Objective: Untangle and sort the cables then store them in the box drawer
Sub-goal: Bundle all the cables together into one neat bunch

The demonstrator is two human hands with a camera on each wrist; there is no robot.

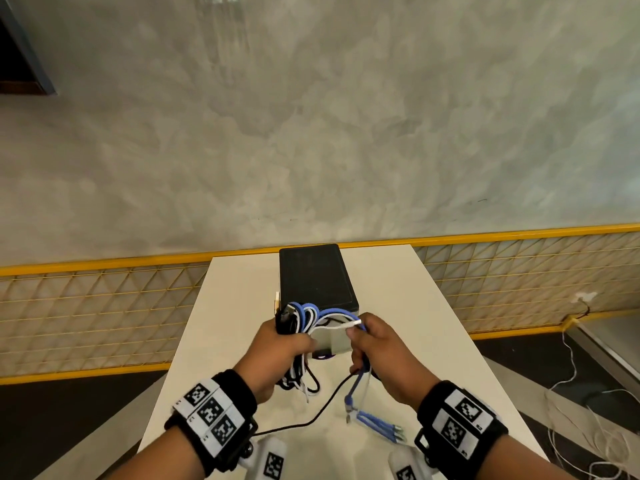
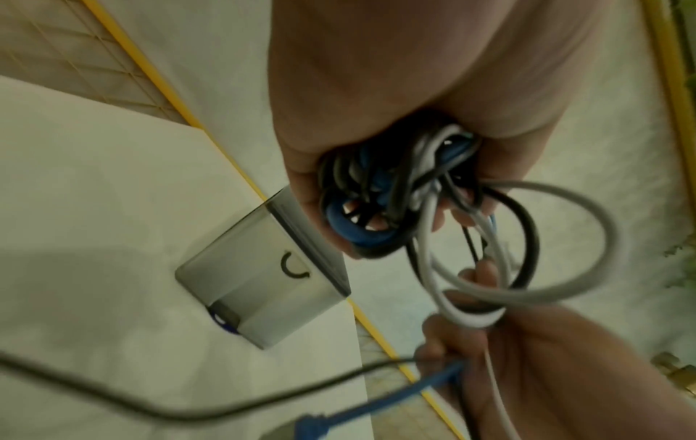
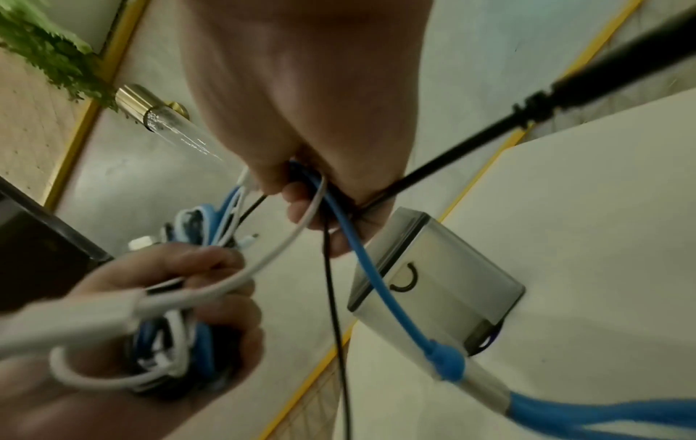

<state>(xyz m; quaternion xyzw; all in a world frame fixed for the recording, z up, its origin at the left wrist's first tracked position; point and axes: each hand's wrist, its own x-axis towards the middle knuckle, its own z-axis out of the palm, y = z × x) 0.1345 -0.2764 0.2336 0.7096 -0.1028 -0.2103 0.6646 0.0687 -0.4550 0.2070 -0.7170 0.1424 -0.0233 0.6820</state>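
My left hand (image 1: 281, 344) grips a tangled bundle of blue, white and black cables (image 1: 304, 315) above the white table (image 1: 225, 306), in front of the black-topped drawer box (image 1: 317, 277). My right hand (image 1: 367, 344) holds a white cable end (image 1: 349, 325) at its fingertips, along with a blue cable and a black one. The blue cable (image 1: 356, 382) hangs from that hand to a splitter with several plugs (image 1: 379, 426) on the table. A black cable (image 1: 311, 417) trails toward me. In the wrist views the bundle (image 2: 380, 193) fills the left fist, and the blue cable (image 3: 361, 259) passes through the right fingers.
The box's grey drawer front with a curved pull (image 2: 263, 277) stands shut, a bit of blue showing under it. A yellow-framed wire fence (image 1: 104, 299) runs behind the table. Loose white wires (image 1: 588, 420) lie on the floor at the right.
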